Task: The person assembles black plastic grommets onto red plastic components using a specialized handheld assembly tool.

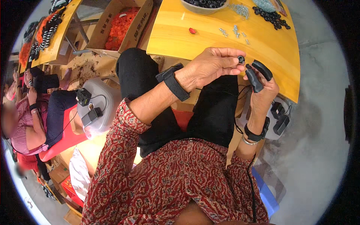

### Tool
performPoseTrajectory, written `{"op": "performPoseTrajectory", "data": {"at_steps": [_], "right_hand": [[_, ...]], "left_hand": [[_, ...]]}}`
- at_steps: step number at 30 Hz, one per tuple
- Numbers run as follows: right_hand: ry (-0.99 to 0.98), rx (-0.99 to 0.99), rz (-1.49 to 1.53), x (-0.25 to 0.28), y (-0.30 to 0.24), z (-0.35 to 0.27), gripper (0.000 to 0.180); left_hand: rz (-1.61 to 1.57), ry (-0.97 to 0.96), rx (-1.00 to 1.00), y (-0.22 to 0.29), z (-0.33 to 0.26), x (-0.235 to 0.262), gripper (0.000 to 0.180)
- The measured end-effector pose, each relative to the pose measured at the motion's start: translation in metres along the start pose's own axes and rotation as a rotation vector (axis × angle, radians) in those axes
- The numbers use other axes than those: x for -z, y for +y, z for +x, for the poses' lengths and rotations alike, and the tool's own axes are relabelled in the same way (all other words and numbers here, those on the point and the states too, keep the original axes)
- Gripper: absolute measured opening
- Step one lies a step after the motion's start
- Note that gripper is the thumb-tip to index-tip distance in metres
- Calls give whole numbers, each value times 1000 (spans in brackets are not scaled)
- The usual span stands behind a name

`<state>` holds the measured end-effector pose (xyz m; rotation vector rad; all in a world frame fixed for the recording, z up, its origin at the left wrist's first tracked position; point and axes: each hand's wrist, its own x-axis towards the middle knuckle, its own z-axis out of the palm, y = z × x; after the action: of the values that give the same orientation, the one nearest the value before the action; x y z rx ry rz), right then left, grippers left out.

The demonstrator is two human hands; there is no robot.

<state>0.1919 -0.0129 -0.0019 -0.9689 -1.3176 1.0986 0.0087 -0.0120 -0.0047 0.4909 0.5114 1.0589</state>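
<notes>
My left hand (213, 65) pinches a small black ring-shaped part (241, 59) between thumb and fingertips, just above my lap. My right hand (262, 88) holds a black screwdriver-like tool (255, 79) whose tip points at that part; the fingertips wear black covers. Both wrists carry black straps. The hands meet at the near edge of the yellow table (187, 41).
On the table lie small silver screws (235, 30), a pile of black rings (273, 17), a bowl of black parts (204, 4) and one red piece (192, 30). A cardboard box of orange parts (122, 26) stands left. Another person (33, 112) sits far left.
</notes>
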Motion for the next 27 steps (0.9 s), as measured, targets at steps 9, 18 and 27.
{"op": "performPoseTrajectory", "data": {"at_steps": [9,18,27], "right_hand": [[-3,36,-107,3,-3,-2,24],[5,53,-105,5,-1,0,25],[-46,62,10,2,-3,3,22]], "left_hand": [[6,-21,10,-6,3,4,29],[-37,-9,25,-7,4,2,29],[-93,9,1,-4,3,2,29]]}}
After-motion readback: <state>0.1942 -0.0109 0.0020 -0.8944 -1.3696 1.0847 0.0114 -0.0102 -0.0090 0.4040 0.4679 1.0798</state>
